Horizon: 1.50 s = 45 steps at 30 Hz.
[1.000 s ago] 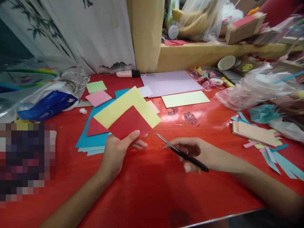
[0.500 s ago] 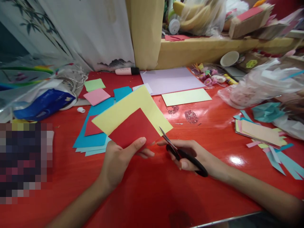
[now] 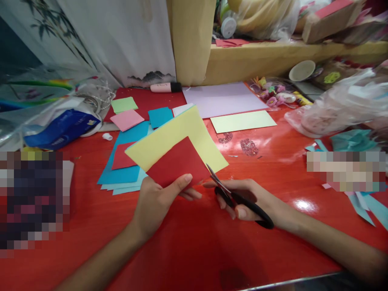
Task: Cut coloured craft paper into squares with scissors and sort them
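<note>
My left hand (image 3: 165,202) pinches a red paper square (image 3: 182,161) laid over a larger yellow sheet (image 3: 178,127), thumb on top and fingers underneath. Both papers are held up above the table. Black-handled scissors (image 3: 235,198) are in my right hand (image 3: 251,198), their blades at the right edge of the red square, where the yellow sheet sticks out. How far the blades have cut into the paper I cannot tell. Behind the held papers lie blue sheets (image 3: 121,169) and another red piece (image 3: 121,157), partly covered.
Green (image 3: 124,105) and pink squares (image 3: 127,119) lie at the back left near a blue packet (image 3: 63,129). A lilac sheet (image 3: 224,97) and a pale strip (image 3: 242,121) lie behind. Plastic bags (image 3: 339,105) and paper scraps (image 3: 362,208) crowd the right.
The whole scene has shifted slightly right in view. My hands keep the same hold on the papers and scissors, with the blades still at the edge of the red square.
</note>
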### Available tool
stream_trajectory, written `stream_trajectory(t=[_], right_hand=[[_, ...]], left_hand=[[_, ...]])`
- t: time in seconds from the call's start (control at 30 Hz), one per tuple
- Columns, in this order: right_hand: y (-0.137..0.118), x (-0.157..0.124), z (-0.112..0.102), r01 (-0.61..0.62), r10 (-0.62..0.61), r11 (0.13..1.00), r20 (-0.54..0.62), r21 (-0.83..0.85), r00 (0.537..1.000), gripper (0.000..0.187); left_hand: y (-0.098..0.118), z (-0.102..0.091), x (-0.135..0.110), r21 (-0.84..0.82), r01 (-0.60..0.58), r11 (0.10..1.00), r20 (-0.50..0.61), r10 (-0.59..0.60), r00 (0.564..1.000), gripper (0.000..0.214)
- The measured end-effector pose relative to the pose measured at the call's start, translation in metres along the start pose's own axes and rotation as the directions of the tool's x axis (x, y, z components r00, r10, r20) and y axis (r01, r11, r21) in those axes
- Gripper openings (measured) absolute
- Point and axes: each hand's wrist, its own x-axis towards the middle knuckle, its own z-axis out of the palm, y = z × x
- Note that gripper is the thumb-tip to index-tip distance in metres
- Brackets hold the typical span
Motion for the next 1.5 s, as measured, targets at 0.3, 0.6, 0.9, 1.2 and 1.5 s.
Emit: stream_trajectory(t=[0.3,0.6,0.9,1.2,1.5], right_hand=[[0.002,0.001,-0.001,0.002,-0.002,1.000,-0.006,-0.018,1.000,0.072],[0.000,0.000,0.002,-0.013,0.013,1.000,-0.001,0.007,1.000,0.071],[0.003,0.002,0.005,-0.023,0.025,0.999,-0.057,0.032,0.998,0.059],[0.008,0.002,0.009,-0.016,0.021,0.998,-0.085,0.053,0.996,0.047],[0.011,0.002,0.009,-0.032,0.038,0.998,-0.110,0.059,0.993,0.041]], left_hand=[[-0.002,0.001,0.000,-0.005,-0.013,1.000,0.014,0.014,1.000,0.032],[0.003,0.003,-0.002,0.004,-0.046,0.999,0.009,0.046,0.999,0.029],[0.000,0.003,-0.001,-0.006,-0.055,0.998,-0.004,0.055,0.998,0.029],[-0.003,0.002,0.001,-0.015,-0.060,0.998,-0.014,0.059,0.998,0.029],[-0.001,0.003,0.002,-0.088,-0.042,0.995,0.034,0.046,0.998,0.028]])
